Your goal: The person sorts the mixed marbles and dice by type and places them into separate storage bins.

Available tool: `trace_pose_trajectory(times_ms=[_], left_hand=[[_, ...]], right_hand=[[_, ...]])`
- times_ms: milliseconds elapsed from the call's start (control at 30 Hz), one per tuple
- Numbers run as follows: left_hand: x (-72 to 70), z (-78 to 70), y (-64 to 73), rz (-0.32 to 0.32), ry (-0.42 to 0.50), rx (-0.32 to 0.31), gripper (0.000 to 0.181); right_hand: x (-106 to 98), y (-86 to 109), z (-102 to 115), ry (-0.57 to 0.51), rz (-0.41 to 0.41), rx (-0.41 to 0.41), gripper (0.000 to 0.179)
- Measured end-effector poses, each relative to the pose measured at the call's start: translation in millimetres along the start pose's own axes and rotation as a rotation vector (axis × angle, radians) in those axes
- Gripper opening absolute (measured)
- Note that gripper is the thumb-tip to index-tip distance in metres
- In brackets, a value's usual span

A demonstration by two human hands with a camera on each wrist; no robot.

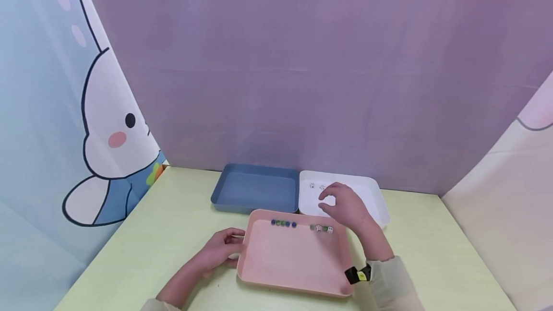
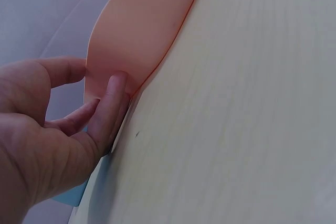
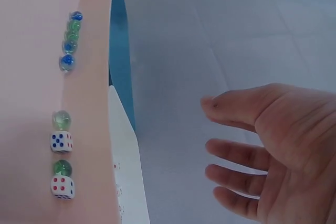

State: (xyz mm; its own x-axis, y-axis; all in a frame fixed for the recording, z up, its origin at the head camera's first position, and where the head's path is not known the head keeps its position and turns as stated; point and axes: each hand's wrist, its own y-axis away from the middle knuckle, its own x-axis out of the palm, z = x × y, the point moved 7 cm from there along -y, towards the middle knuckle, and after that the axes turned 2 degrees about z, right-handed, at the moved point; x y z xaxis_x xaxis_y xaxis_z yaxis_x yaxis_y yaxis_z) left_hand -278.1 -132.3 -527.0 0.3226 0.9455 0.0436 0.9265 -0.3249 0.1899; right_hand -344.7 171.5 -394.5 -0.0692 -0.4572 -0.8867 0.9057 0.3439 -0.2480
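Observation:
A pink tray [image 1: 298,263] lies in front on the table. Along its far side runs a row of blue and green glass marbles [image 3: 71,36]. Farther right, two white dice [image 3: 62,186] alternate with two green marbles [image 3: 61,120]. My left hand [image 1: 222,249] touches the outside of the tray's left wall with its fingers [image 2: 107,111]. Over the white tray [image 1: 371,196] hovers my right hand [image 1: 347,208], its thumb and fingers apart and nothing between them. White dice [image 1: 312,185] lie in that white tray, partly hidden by the hand.
A blue-grey tray [image 1: 259,188] stands at the back left, side by side with the white one. Behind them hangs a purple cloth [image 1: 281,85]. A printed curtain [image 1: 108,109] borders the left side of the pale table [image 1: 173,210].

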Motion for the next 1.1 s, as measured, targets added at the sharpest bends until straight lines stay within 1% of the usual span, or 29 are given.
trace_pose_trajectory(times_ms=[133, 333, 400, 567, 633, 733, 833, 1000, 1100], left_hand=[[0.4, 0.0, -1.5, -0.002, -0.002, 0.008, 0.046], [1.0, 2.4, -4.8, 0.009, 0.006, 0.002, 0.045], [0.8, 2.2, -5.4, 0.009, 0.006, 0.006, 0.045], [0.2, -1.4, -4.9, 0.003, -0.001, 0.013, 0.046], [0.1, -2.1, -3.8, 0.001, -0.005, 0.006, 0.046], [-0.7, -2.9, -1.4, -0.004, -0.01, 0.001, 0.046], [-1.6, -3.4, 0.4, -0.007, -0.009, 0.005, 0.046], [-0.9, -3.4, 2.8, 0.001, -0.004, 0.012, 0.046], [0.3, -4.0, 4.5, 0.008, 0.002, 0.015, 0.046]], right_hand=[[8.2, -0.6, 2.4, 0.085, 0.023, 0.003, 0.005], [25.0, 2.3, 4.4, 0.191, 0.132, 0.018, 0.004], [29.5, 3.0, 4.9, 0.219, 0.152, 0.018, 0.004], [39.2, 3.6, 4.0, 0.306, 0.154, 0.012, 0.008], [42.9, 4.1, 3.5, 0.337, 0.147, 0.004, 0.009], [48.1, 4.1, 4.0, 0.364, 0.137, -0.014, 0.009], [53.4, 3.5, 5.0, 0.393, 0.133, -0.033, 0.014], [63.2, 3.8, 4.3, 0.428, 0.157, -0.035, 0.014], [66.8, 4.8, 5.2, 0.454, 0.167, -0.032, 0.019]])
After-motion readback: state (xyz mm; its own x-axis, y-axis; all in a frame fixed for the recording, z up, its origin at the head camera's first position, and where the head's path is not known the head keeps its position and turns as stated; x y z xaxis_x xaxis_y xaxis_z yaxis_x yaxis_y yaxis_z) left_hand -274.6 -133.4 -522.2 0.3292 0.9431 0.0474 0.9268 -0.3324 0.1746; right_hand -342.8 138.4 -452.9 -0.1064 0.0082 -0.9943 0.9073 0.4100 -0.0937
